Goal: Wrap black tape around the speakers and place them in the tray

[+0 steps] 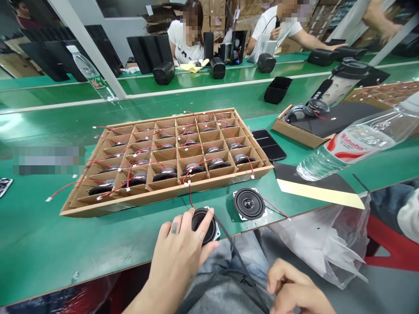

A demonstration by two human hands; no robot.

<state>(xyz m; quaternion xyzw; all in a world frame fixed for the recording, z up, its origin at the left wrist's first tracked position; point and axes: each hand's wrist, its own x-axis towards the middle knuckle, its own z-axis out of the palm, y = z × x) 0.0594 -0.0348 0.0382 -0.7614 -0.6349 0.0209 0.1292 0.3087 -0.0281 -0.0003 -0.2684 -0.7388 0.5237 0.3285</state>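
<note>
Your left hand [181, 237] is at lower centre of the frame, laid over a round black speaker [210, 233] at the front edge of the green bench [131, 250]. Its fingers are parted, the index finger lying across the speaker's face and the thumb near the lower rim; you cannot be confirmed as gripping it, since its left side is covered. A red lead rises from this speaker toward the tray. A narrow black strip [233, 248] starts beside your left index fingertip and slants down to the right.

Your right hand [291, 288] is at the lower right, its fingers curled narrow. The strip runs toward these fingers; whether they pinch it cannot be told.

A second speaker [249, 203] lies face up, right of the first and apart from it, its red lead trailing right. Behind both, left of centre, you have a divided cardboard tray [131, 206], slightly askew, with speakers in many compartments and red leads over the dividers. A black phone-like slab [270, 145] sits at the tray's right end. At right, a tilted-looking water bottle [347, 148] stands by a black sheet with a pale yellow edge [321, 192].
</note>
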